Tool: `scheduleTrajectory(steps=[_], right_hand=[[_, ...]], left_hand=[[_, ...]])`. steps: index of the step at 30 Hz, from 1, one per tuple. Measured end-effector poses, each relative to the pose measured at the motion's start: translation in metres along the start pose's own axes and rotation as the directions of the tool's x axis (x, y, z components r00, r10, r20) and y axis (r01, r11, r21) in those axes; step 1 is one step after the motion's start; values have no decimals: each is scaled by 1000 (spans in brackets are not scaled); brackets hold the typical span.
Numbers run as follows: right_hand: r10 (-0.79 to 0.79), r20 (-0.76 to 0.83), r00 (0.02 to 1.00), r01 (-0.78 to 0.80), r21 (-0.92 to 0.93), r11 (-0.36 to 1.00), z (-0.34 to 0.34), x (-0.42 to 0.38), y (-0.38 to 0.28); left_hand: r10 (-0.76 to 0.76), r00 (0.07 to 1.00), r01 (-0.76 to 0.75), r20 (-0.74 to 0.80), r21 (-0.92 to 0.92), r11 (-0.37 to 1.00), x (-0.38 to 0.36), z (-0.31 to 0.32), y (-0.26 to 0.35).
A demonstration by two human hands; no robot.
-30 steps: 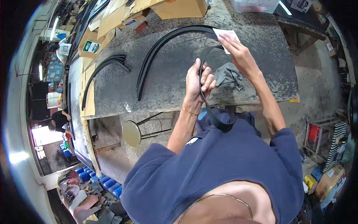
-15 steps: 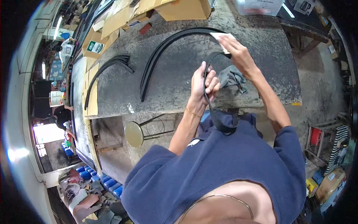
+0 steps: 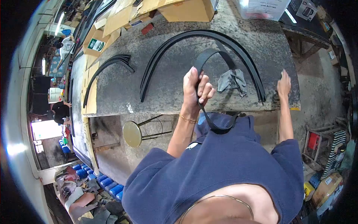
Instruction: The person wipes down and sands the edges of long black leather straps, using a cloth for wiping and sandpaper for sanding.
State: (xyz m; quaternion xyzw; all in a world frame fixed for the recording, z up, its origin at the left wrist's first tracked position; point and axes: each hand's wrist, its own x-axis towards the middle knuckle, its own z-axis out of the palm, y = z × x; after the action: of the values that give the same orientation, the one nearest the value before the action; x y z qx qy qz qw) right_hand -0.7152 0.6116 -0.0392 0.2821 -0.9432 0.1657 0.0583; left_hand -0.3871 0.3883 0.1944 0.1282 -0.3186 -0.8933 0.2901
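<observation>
My left hand (image 3: pixel 197 89) is closed around a black strap (image 3: pixel 207 55) that looks like belt material. Above the fist the strap arches over and comes down by the grey rag (image 3: pixel 232 81); its lower part hangs in a loop against my shirt. Out by the table's right end is my right hand (image 3: pixel 284 85), away from the strap, its fingers drawn together. A pale bit shows at its fingertips, too small to name. Several long black strips (image 3: pixel 203 33) lie in a wide arch on the table, beyond both hands.
The dark worktable (image 3: pixel 167 89) also bears a shorter bundle of black strips (image 3: pixel 108 64) at left. Cardboard boxes (image 3: pixel 186 11) and a clear plastic bin (image 3: pixel 263 9) stand along the far side. A round stool (image 3: pixel 132 133) is below the near edge. Other people are at far left.
My right hand has left the strap, where it held something white, and moved right and nearer me. My left hand stays closed on the strap, shifted slightly left. The strap's upper part now arches freely.
</observation>
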Motion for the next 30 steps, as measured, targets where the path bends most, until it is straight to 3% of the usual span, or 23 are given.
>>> scheduleTrajectory(steps=[2, 4, 5, 7, 8, 9, 10, 11, 13, 14, 16, 17, 19, 21, 23, 24, 27, 29, 30], right_hand=[[230, 375, 898, -146, -239, 960, 23, -13, 31], [305, 367, 879, -197, -305, 932, 5, -21, 4], [375, 359, 854, -239, -370, 898, -10, -23, -17], [105, 292, 951, -59, -162, 985, -26, -15, -46], [40, 188, 981, -64, 123, 990, -35, -21, -76], [34, 334, 942, -188, 441, 878, -66, -21, -116], [-105, 422, 900, -244, 690, 681, -72, -27, -145], [-339, 549, 764, -434, 826, 359, -86, -30, -172], [-524, 530, 667, -640, 768, -38, -112, -36, -219], [-525, 531, 665, -642, 766, -38, -116, -37, -233], [-524, 387, 759, -626, 655, -422, -122, -36, -254], [-532, 382, 756, -627, 658, -418, -127, -34, -261], [-465, 328, 823, -564, 572, -595, -138, -38, -272], [-436, 378, 816, -578, 542, -611, -143, -38, -277], [-543, 368, 755, -648, 295, -702, -142, -36, -276], [-565, 385, 730, -675, 271, -686, -142, -36, -273], [-596, 397, 698, -716, 425, -555, -151, -34, -261], [-526, 519, 674, -697, 682, -220, -175, -31, -249], [-578, 553, 600, -685, 728, -14, -194, -30, -240]], left_hand=[[36, 998, -36, 52, 5, 999, 2, 1, -1], [52, 998, -61, 45, 239, 969, 5, 3, -1], [48, 998, -58, 47, 241, 969, 7, 3, -2], [62, 997, -71, 47, 210, 975, 8, 4, -8], [56, 996, -71, 64, 258, 964, 9, 6, -10], [47, 996, -63, 70, 259, 964, 10, 10, -13], [45, 997, -59, 56, 286, 957, 10, 14, -17], [45, 998, -56, 41, 313, 948, 10, 18, -20], [39, 998, -57, 52, 396, 917, 9, 17, -28], [32, 998, -51, 55, 392, 919, 8, 18, -30], [25, 999, -41, 48, 374, 926, 6, 19, -34], [30, 999, -40, 36, 346, 937, 4, 17, -36], [25, 999, -40, 48, 342, 939, 0, 13, -39], [34, 999, -31, -1, 377, 926, -3, 14, -46], [16, 1000, -3, -21, 503, 865, -5, 4, -54], [25, 1000, -16, -10, 554, 832, -6, 0, -59], [25, 995, -85, 99, 664, 743, 2, -33, -66], [186, 974, -213, 131, 811, 545, 18, -25, -44], [295, 935, -317, 196, 833, 453, 31, -25, -34]])
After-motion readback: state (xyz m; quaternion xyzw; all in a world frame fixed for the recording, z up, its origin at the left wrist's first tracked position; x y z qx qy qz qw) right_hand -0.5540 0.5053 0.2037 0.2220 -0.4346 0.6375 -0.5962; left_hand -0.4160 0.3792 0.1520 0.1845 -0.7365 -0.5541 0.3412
